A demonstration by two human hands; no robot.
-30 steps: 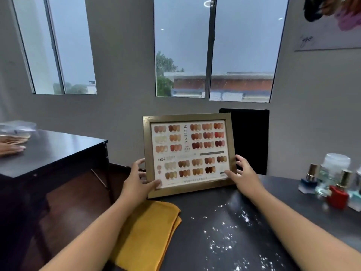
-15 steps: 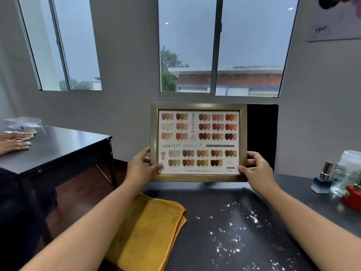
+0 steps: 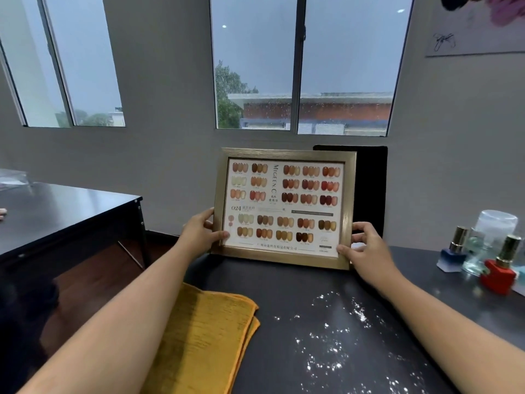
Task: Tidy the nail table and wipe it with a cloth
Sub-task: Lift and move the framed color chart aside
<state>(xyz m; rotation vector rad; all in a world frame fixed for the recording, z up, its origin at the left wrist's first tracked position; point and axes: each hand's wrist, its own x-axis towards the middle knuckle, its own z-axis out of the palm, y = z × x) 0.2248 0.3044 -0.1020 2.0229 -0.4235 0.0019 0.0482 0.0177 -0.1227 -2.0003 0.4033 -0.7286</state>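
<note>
Head view, both arms outstretched — left hand, right hand gripping upright framed chart

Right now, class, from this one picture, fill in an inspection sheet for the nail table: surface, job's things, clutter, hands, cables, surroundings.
Surface: dark table, white powder scattered across it.
Job's things: folded yellow cloth at the left edge, untouched.
Clutter: framed colour chart held upright; blue bottle, red bottle, clear jar at right.
Hands: left hand grips the chart's left side, right hand its lower right corner.
Cables: nothing seen.
Surroundings: second table at left, windows, black chair behind.
</note>
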